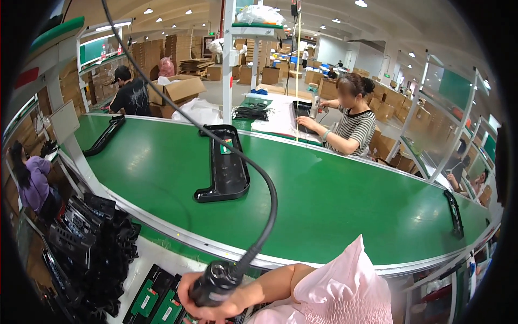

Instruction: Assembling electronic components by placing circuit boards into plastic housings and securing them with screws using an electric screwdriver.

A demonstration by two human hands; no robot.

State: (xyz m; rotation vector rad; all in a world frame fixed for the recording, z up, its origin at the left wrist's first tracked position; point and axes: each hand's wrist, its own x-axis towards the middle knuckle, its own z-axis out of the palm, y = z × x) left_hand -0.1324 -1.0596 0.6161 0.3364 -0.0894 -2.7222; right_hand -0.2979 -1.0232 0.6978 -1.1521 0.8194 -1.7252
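Note:
My right hand (208,302) is wrapped round a black electric screwdriver (218,283) with a thick black cable that loops up and over the belt. The bare forearm reaches across from a pink sleeve (342,275) on the right. Below the tool, dark housings with green circuit boards (164,313) lie on a pale work surface (143,259). The hand and tool hide part of them, and the tool's tip is out of sight. My left hand does not show.
A green conveyor belt (324,205) carries a black L-shaped housing (229,167) and narrow black parts at both ends. Black parts (89,248) are heaped on the left. Across the belt, a person in a striped shirt (356,129) handles a tool and a dark part.

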